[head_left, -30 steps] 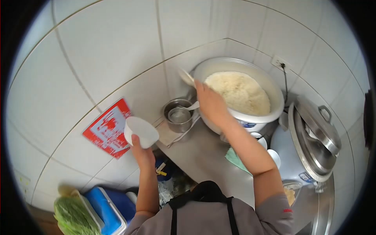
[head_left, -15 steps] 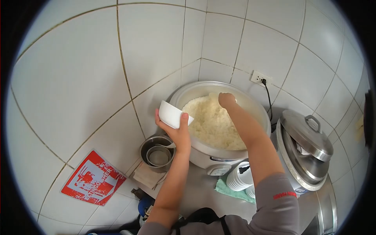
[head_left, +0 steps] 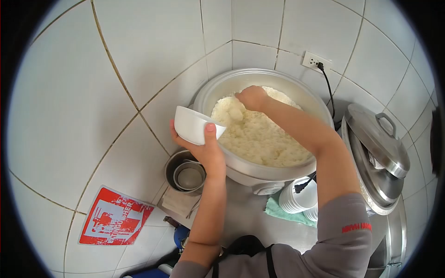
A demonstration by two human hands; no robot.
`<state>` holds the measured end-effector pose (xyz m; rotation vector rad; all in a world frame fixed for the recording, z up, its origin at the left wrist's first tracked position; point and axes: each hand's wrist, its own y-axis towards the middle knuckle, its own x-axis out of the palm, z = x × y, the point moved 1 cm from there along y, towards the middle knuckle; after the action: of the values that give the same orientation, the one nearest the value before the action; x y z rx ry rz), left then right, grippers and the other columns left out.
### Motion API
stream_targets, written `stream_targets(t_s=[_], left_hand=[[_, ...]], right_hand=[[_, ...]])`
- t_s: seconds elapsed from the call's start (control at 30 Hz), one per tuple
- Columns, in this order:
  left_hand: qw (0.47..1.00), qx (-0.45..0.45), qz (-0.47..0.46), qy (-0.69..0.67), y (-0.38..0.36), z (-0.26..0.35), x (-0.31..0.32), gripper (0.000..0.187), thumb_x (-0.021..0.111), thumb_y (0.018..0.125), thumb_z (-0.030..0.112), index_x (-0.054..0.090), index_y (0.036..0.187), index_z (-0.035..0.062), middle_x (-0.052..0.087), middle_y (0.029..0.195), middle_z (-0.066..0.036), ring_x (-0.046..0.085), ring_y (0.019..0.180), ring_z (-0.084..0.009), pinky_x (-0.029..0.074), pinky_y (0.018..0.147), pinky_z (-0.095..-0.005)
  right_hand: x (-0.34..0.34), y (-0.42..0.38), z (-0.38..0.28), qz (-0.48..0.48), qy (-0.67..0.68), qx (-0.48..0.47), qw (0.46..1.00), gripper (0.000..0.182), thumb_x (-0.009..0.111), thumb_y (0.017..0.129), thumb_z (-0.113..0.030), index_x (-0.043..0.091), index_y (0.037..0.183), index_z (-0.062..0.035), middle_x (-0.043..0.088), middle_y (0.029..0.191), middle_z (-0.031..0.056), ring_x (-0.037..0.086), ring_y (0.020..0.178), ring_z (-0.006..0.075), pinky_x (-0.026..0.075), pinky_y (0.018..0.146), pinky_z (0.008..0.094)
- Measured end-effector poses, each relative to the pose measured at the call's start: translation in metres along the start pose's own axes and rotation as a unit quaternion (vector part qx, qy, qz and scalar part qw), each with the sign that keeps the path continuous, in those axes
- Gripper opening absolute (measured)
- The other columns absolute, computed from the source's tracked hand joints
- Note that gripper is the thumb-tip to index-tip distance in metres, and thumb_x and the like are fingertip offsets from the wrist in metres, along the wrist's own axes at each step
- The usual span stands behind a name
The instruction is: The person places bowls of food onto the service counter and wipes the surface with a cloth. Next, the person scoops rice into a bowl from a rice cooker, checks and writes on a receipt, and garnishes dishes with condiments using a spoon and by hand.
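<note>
In the head view my left hand (head_left: 204,146) grips a white bowl (head_left: 193,125), tilted toward the rice cooker, thumb on its near side. A large rice cooker (head_left: 252,173) stands open, with a broad bed of white rice (head_left: 266,139) inside. Over the rice at the cooker's far left, my right hand (head_left: 252,98) is closed around a pale rice paddle (head_left: 236,112). The paddle's handle is hidden in the fist, and its blade blends with the rice. A short gap separates paddle and bowl.
Left of the cooker sit nested metal pots (head_left: 178,171) on a cloth. Stacked white bowls (head_left: 296,197) rest on a green cloth (head_left: 280,213) in front. At right stands another cooker with a metal lid (head_left: 375,139); a black cord (head_left: 329,85) runs from the wall outlet.
My right hand has moved left and nearer to the bowl, bringing the paddle along. The bowl has turned more level. The camera view has shifted.
</note>
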<state>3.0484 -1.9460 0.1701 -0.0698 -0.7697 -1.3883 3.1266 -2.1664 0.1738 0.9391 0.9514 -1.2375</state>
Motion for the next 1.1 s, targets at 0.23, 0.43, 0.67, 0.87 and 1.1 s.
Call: stream_targets(t_s=[0.23, 0.43, 0.67, 0.87, 1.1], left_hand=[[1.000, 0.029, -0.006, 0.007, -0.007, 0.000, 0.003, 0.080, 0.063, 0.077, 0.035, 0.013, 0.134, 0.0117, 0.029, 0.128, -0.015, 0.035, 0.116, -0.0262, 0.033, 0.095, -0.0373], [0.999, 0.022, -0.006, 0.035, -0.009, 0.004, 0.005, 0.080, 0.063, 0.077, 0.031, 0.010, 0.134, 0.0121, 0.027, 0.129, -0.016, 0.034, 0.117, -0.0266, 0.032, 0.096, -0.0375], [0.997, 0.020, -0.010, 0.068, -0.012, 0.007, 0.006, 0.084, 0.064, 0.076, 0.032, 0.009, 0.134, 0.0078, 0.026, 0.128, -0.017, 0.034, 0.116, -0.0262, 0.032, 0.096, -0.0364], [0.997, 0.052, -0.018, 0.056, -0.011, 0.008, 0.006, 0.086, 0.065, 0.076, 0.035, 0.008, 0.134, 0.0064, 0.026, 0.128, -0.017, 0.034, 0.116, -0.0259, 0.032, 0.096, -0.0362], [0.986, 0.005, -0.098, -0.133, 0.005, -0.026, -0.013, 0.093, 0.065, 0.069, 0.053, 0.016, 0.133, 0.0076, 0.029, 0.131, -0.012, 0.033, 0.120, -0.0274, 0.030, 0.100, -0.0410]], right_hand=[[-0.019, -0.019, -0.030, -0.041, 0.063, -0.049, 0.996, 0.022, 0.051, 0.080, -0.015, 0.057, 0.101, -0.0129, 0.061, 0.084, 0.0100, 0.060, 0.081, 0.0278, 0.048, 0.063, 0.0411], [-0.028, -0.064, -0.047, -0.066, 0.064, -0.106, 0.990, 0.020, 0.053, 0.081, -0.017, 0.057, 0.100, -0.0133, 0.061, 0.079, 0.0091, 0.060, 0.080, 0.0277, 0.048, 0.061, 0.0413], [-0.049, -0.112, -0.047, -0.076, 0.031, -0.171, 0.982, 0.014, 0.053, 0.082, -0.021, 0.057, 0.091, -0.0117, 0.060, 0.071, 0.0093, 0.060, 0.071, 0.0290, 0.046, 0.056, 0.0427], [-0.038, -0.156, -0.036, -0.093, 0.128, -0.120, 0.980, 0.016, 0.054, 0.082, -0.027, 0.056, 0.082, -0.0104, 0.057, 0.066, 0.0111, 0.058, 0.068, 0.0298, 0.044, 0.058, 0.0415], [-0.030, -0.176, -0.020, -0.114, 0.280, -0.062, 0.951, 0.021, 0.056, 0.082, -0.028, 0.059, 0.084, -0.0077, 0.060, 0.074, 0.0089, 0.058, 0.069, 0.0246, 0.044, 0.061, 0.0374]])
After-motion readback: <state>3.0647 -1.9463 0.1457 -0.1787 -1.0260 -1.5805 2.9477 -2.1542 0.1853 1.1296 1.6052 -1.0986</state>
